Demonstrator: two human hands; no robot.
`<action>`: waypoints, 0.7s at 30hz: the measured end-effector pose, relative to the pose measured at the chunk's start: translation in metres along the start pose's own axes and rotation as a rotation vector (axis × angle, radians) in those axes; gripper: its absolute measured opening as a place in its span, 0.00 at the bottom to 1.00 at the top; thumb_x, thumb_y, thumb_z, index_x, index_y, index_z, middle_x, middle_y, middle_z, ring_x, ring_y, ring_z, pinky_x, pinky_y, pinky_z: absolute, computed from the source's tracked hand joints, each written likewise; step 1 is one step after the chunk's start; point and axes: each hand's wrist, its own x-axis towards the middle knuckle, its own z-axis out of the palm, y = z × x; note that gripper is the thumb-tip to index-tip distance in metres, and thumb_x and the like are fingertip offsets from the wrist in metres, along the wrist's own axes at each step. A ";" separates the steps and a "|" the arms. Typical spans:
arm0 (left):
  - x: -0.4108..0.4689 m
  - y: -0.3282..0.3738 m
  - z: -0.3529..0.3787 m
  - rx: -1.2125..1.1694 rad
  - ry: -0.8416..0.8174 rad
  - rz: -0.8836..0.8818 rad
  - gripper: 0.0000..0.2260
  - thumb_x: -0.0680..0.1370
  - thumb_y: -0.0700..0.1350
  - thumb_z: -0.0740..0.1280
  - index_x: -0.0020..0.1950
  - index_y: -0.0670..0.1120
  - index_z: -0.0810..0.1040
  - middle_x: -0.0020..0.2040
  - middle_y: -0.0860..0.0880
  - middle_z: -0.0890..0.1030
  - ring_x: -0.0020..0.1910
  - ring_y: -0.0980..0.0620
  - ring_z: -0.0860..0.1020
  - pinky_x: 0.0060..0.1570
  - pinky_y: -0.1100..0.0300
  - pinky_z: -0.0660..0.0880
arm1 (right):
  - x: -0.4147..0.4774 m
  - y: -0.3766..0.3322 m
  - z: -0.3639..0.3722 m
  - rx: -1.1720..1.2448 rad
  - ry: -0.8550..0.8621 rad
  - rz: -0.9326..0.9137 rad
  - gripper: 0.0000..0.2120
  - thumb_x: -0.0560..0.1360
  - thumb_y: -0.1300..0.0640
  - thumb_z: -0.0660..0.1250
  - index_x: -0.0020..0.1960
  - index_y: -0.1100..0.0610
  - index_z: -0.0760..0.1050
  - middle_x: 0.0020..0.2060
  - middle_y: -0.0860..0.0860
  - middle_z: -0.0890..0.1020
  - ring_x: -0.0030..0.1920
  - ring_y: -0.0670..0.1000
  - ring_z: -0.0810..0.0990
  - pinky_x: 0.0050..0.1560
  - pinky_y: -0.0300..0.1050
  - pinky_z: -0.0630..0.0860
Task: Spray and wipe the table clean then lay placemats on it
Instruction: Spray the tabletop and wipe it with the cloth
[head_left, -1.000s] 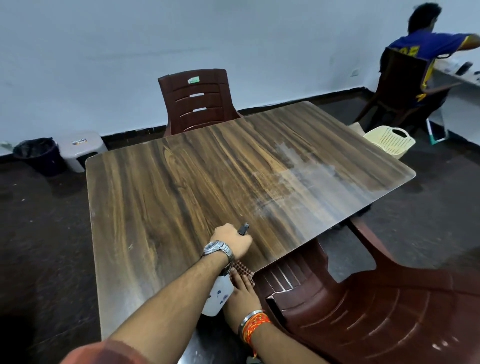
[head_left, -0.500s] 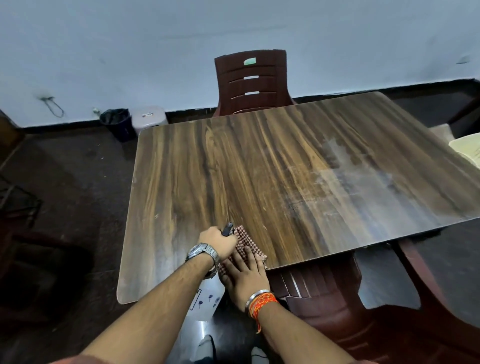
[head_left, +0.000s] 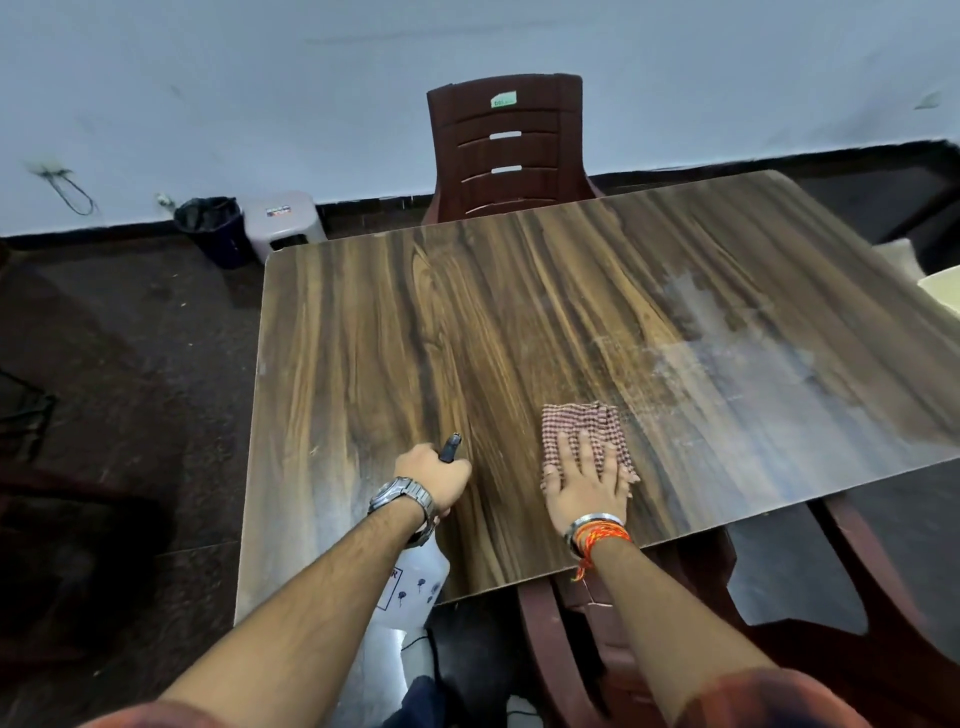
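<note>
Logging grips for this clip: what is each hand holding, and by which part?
The left hand grips the spray bottle by its trigger head. The right hand holds nothing; its straight fingers press the checked cloth.

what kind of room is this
Probably a plain dining or break room: a wood-grain table with a maroon plastic chair pulled up, and a dark bin by a bare white wall.

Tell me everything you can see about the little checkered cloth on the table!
The cloth is small, with a red-and-white check, and looks like soft woven fabric, a bit rumpled. It lies flat on the wooden table near its front edge. The right hand presses on its near half with straight, spread fingers; its far half is uncovered.
</note>
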 end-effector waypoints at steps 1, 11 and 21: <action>0.006 0.002 -0.005 -0.005 0.000 0.008 0.09 0.75 0.46 0.64 0.40 0.42 0.76 0.27 0.46 0.78 0.20 0.51 0.75 0.20 0.67 0.67 | 0.001 -0.005 -0.001 0.026 0.015 0.067 0.26 0.79 0.40 0.43 0.77 0.39 0.45 0.78 0.43 0.46 0.77 0.57 0.42 0.74 0.58 0.39; 0.068 0.031 -0.039 0.052 -0.031 0.085 0.12 0.74 0.50 0.66 0.49 0.42 0.80 0.37 0.44 0.84 0.27 0.48 0.82 0.27 0.63 0.73 | 0.002 -0.086 0.011 -0.055 -0.048 -0.298 0.27 0.78 0.41 0.45 0.76 0.38 0.50 0.78 0.45 0.50 0.77 0.61 0.42 0.71 0.60 0.34; 0.113 0.057 -0.026 0.122 -0.009 0.054 0.12 0.73 0.50 0.66 0.50 0.43 0.79 0.38 0.43 0.84 0.31 0.45 0.84 0.31 0.58 0.80 | 0.102 -0.091 -0.015 -0.033 -0.019 -0.257 0.26 0.79 0.40 0.48 0.76 0.36 0.50 0.78 0.43 0.51 0.77 0.59 0.45 0.73 0.62 0.40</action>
